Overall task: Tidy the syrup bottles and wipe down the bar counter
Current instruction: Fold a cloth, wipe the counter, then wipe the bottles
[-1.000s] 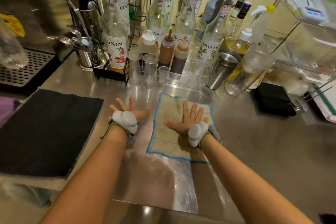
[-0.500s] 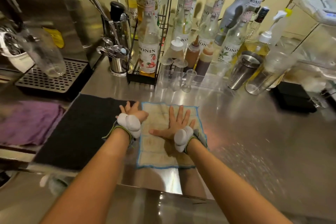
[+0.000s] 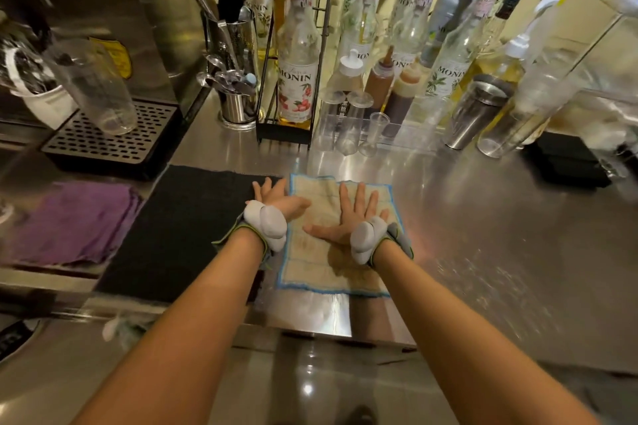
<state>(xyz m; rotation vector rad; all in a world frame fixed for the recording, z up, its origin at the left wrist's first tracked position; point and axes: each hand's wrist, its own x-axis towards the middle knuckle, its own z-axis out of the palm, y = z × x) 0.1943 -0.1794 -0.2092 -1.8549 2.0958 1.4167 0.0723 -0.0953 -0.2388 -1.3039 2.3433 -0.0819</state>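
Across the steel counter point(image 3: 483, 217), which fills most of the view, the wiping step looks to be in hand. Behind it the syrup bottles point(image 3: 298, 55) stand upright in rows along the back wall, some in a black wire rack, so tidying them seems largely done. A black mat point(image 3: 179, 228) lies left of centre, touching the cloth point(image 3: 324, 272), which is spread flat near the front edge. On the cloth the right hand point(image 3: 345, 221) presses palm down, fingers straight and splayed, gripping nothing. The left hand point(image 3: 276, 200) rests at the cloth's left edge, over the mat's border, fingers loosely extended, holding nothing. Next, I judge, the cloth needs pushing over the bare steel to the right.
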